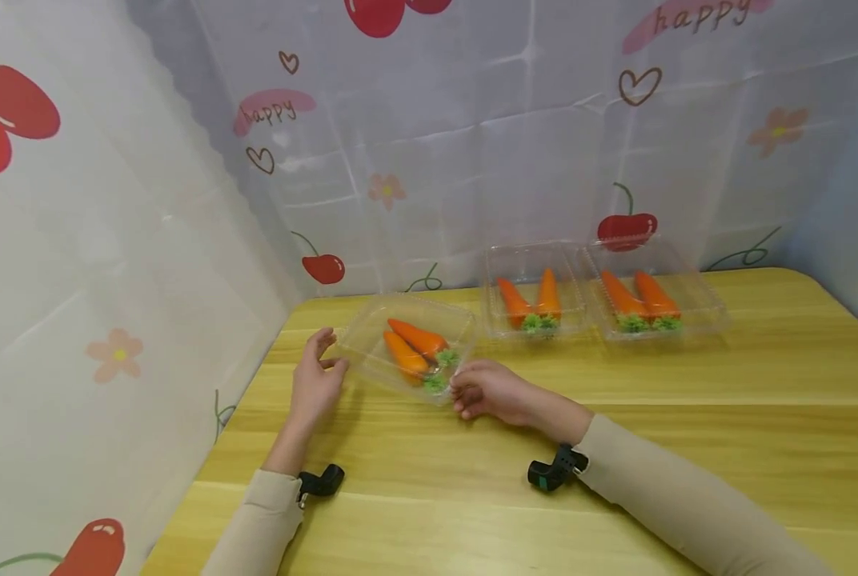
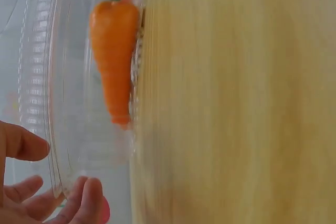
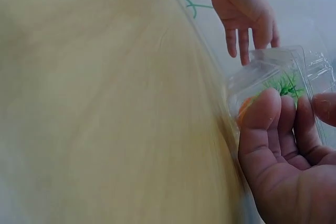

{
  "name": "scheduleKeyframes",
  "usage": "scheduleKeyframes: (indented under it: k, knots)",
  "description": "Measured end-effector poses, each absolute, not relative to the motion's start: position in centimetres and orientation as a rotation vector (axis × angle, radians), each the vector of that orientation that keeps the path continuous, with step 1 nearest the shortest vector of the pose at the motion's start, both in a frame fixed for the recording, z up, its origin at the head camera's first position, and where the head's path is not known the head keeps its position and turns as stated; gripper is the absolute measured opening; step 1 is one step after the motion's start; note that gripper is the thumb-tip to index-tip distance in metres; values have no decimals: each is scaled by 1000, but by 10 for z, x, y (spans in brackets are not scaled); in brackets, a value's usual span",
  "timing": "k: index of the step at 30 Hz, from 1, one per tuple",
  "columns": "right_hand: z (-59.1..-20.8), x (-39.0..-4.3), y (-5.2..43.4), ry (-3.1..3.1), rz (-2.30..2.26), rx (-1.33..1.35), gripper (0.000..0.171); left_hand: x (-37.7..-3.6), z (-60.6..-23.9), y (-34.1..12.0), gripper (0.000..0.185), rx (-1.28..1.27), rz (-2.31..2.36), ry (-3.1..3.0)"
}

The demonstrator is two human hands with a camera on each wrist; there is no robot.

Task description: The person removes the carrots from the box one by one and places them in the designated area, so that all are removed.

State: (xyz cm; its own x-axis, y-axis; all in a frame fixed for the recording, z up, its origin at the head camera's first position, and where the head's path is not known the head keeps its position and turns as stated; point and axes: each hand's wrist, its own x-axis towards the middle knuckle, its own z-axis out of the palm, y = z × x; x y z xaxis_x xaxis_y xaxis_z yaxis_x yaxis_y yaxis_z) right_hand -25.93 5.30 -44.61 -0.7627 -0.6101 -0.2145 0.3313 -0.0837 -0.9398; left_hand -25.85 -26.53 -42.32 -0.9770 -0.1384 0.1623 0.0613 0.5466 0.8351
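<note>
Three clear containers are on the worktop point(image 1: 429, 496), each with two orange carrots inside: six carrots in all. The left container point(image 1: 367, 340) lies between the person's two hands, its pair of carrots point(image 1: 418, 338) pointing their green tops toward the right hand point(image 1: 497, 392). That hand pinches the container's near right corner between thumb and curled fingers. The left hand point(image 1: 316, 384) is at the opposite end, thumb and fingers parted and gripping nothing; whether a fingertip touches the rim I cannot tell.

The middle container point(image 1: 523, 264) and the right container point(image 1: 695, 296) sit side by side, so close that contact is unclear. Both are near the worktop's back edge, where a printed backdrop point(image 1: 472, 176) rises; the tops of their four carrots face the person. A narrow gap parts the left container from the middle one. The left hand is near the worktop's left edge. The broadest stretch of wood spreads in front of the containers, and more lies right of them, toward a rounded back corner.
</note>
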Motion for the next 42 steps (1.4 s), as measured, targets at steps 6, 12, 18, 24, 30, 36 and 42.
scheduleKeyframes:
  k: [6,12,18,24,30,36,42]
  knots:
    - [-444,-261,61,1546,-1883,-352,16,-258,-420,-278,49,94,-1791,-2484]
    - [-445,-261,66,1532,-1860,-385,16,-252,-427,-298,56,-88,-2098,-2393]
    - [-447,-261,73,1526,-1829,-427,17,-246,-437,-319,60,-328,-2403,-2255]
    - [-448,-260,80,1525,-1776,-454,17,-237,-446,-333,47,-551,-2516,-2162]
    - [-448,-258,83,1536,-1750,-450,16,-230,-449,-337,43,-594,-2524,-2148]
    - [-447,-254,87,1605,-1729,-413,15,-224,-451,-337,40,-595,-2564,-2112]
    - [-444,-243,94,1829,-1747,-419,24,-222,-451,-337,40,-575,-2588,-2095]
